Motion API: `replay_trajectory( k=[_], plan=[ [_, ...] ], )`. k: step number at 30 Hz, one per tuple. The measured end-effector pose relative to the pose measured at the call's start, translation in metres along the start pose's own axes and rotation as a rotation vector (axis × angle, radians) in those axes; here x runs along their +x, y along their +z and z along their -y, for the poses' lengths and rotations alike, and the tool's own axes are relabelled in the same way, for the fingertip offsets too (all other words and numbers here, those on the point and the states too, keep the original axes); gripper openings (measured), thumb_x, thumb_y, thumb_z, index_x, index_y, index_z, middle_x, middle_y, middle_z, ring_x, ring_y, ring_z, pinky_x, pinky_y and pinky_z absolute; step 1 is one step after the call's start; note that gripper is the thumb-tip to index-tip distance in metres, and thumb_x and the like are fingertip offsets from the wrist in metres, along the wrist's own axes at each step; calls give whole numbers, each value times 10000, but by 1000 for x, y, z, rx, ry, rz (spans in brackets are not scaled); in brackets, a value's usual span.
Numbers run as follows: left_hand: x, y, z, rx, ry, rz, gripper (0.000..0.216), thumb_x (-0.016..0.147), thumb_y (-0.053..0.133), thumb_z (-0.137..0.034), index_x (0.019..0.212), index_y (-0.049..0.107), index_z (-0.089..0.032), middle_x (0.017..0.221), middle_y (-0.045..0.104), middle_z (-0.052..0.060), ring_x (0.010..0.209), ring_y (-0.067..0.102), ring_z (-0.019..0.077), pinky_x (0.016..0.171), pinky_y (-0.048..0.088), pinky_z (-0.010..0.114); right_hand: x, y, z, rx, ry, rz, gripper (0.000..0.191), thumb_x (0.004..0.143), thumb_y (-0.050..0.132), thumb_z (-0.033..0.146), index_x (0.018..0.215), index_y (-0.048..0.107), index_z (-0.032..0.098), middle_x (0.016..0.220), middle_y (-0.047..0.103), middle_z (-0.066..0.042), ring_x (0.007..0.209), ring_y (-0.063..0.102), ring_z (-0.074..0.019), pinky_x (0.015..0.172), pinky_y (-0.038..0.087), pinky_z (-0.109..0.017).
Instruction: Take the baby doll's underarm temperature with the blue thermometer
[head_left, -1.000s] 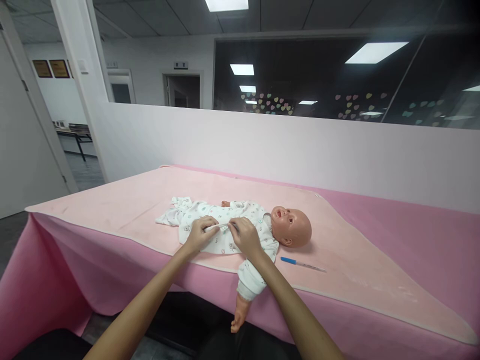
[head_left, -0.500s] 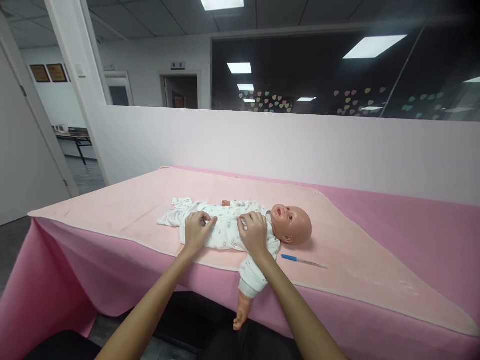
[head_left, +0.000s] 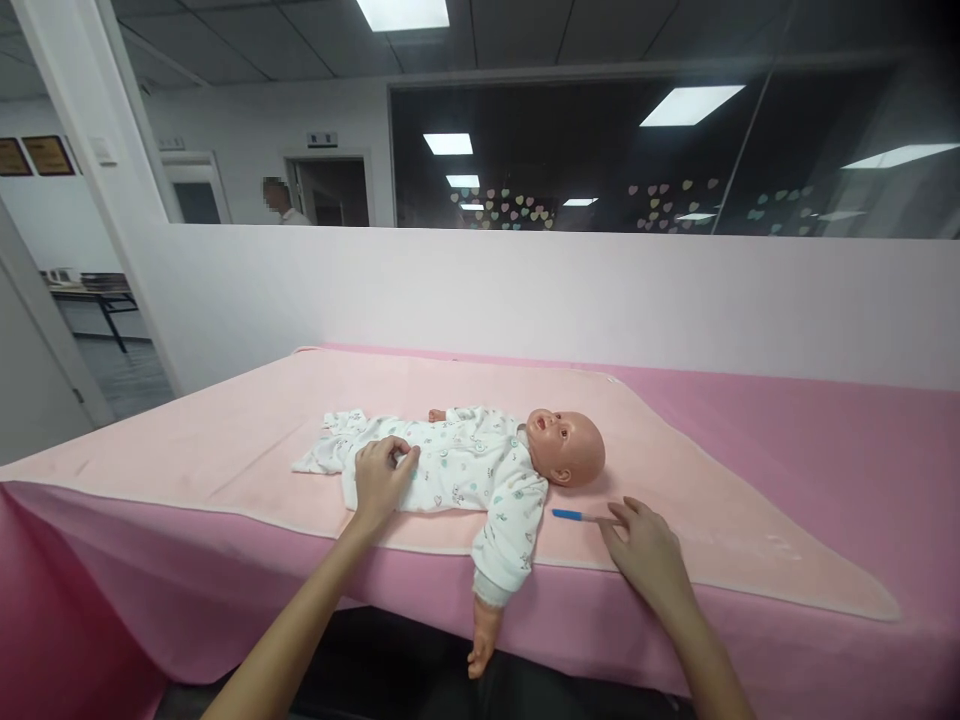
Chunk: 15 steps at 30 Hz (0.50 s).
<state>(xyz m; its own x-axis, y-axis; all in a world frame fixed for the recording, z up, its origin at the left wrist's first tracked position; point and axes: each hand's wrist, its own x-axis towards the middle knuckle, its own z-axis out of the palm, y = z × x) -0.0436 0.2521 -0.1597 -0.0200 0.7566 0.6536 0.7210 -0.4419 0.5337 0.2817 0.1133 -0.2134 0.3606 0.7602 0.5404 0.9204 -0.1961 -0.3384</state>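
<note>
A baby doll [head_left: 570,448] in a white patterned romper [head_left: 457,470] lies on its back on a pale pink blanket [head_left: 225,440], head to the right. One doll arm hangs over the table's front edge. My left hand [head_left: 379,478] rests on the romper near the doll's hip, fingers curled against the cloth. My right hand [head_left: 649,555] lies on the blanket to the right of the doll, fingers spread, fingertips touching a thin thermometer with a blue end [head_left: 574,515].
The table wears a darker pink cloth [head_left: 825,430] under the blanket. A white partition wall [head_left: 525,290] stands behind it, with dark glass above. A person stands far off near a doorway [head_left: 281,200]. Open floor lies at the left.
My right hand left the doll's chest and moved right and down to the thermometer. My left hand stayed on the romper. The view shifted slightly right.
</note>
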Motion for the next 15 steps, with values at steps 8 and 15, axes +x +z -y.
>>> replay_trajectory(
  k=[8,15],
  plan=[
    [2,-2,-1,-11,-1,15,200,737,500,-389,664,535,-207,677,577,-14,734,512,164,756,352,304,19,-47,8,376,148,253,312,749,455,446,736,645,198,828,673,-61,796,609,-212,700,431,-284],
    [4,-3,-1,-1,0,16,203,730,495,-393,654,537,-210,667,582,-11,739,517,176,791,345,339,50,-70,55,317,93,141,319,739,493,441,552,570,194,555,595,-33,538,517,-155,509,319,-246]
  ],
)
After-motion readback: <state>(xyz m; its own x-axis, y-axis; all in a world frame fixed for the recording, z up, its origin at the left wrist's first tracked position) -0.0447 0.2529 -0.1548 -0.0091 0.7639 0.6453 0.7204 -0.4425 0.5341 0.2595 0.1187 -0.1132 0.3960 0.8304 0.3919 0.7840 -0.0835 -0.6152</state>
